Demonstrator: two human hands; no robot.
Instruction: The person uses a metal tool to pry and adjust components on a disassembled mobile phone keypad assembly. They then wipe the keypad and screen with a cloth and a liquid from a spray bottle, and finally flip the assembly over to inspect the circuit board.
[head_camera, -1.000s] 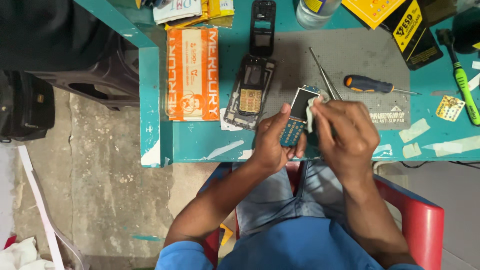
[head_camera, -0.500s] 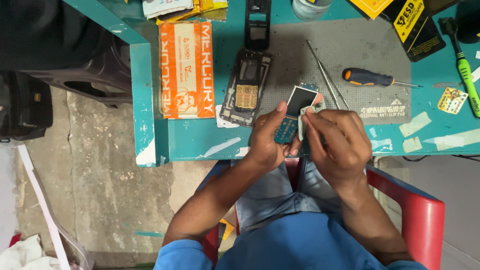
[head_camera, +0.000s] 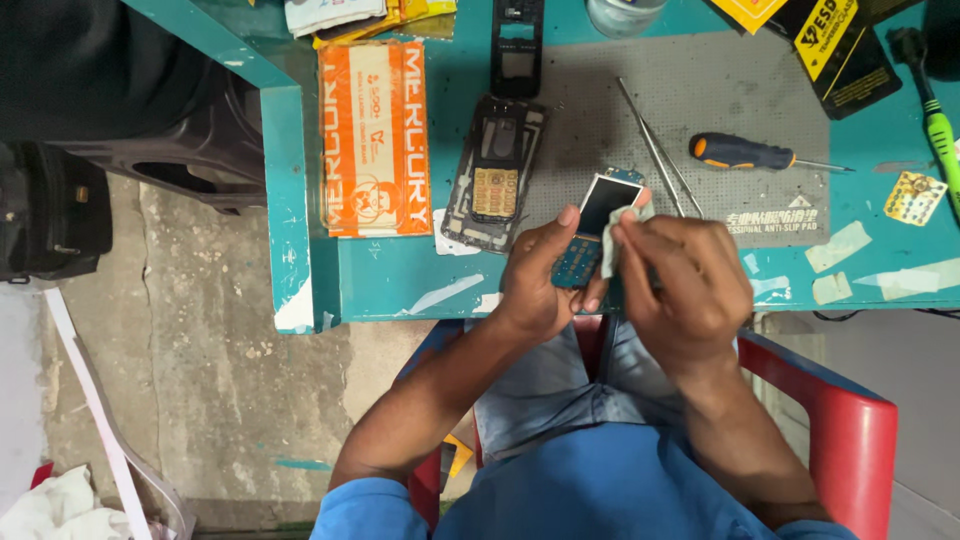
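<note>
My left hand (head_camera: 540, 275) grips a bare phone circuit board (head_camera: 592, 225) with a small dark screen at its top, held just above the near edge of the teal table (head_camera: 400, 275). My right hand (head_camera: 680, 280) pinches a small pale piece of cloth or paper (head_camera: 618, 235) against the board's right side, below the screen. A gutted phone housing with a gold keypad part (head_camera: 497, 175) lies on the table to the left of my hands. Two thin metal tweezers (head_camera: 655, 150) lie on the grey mat (head_camera: 720, 100) just beyond the board.
An orange packet (head_camera: 375, 140), a black phone front frame (head_camera: 517, 45), an orange-and-black screwdriver (head_camera: 750, 153), a green-handled tool (head_camera: 938, 115), a black-and-yellow box (head_camera: 835, 55) and tape scraps lie on the table. A red plastic chair (head_camera: 850, 430) is under me. Dark bags sit on the concrete floor at left.
Both hands and the board have stayed close together, shifting slightly down and left in view. My right fingers have moved a little along the board with the pale piece.
</note>
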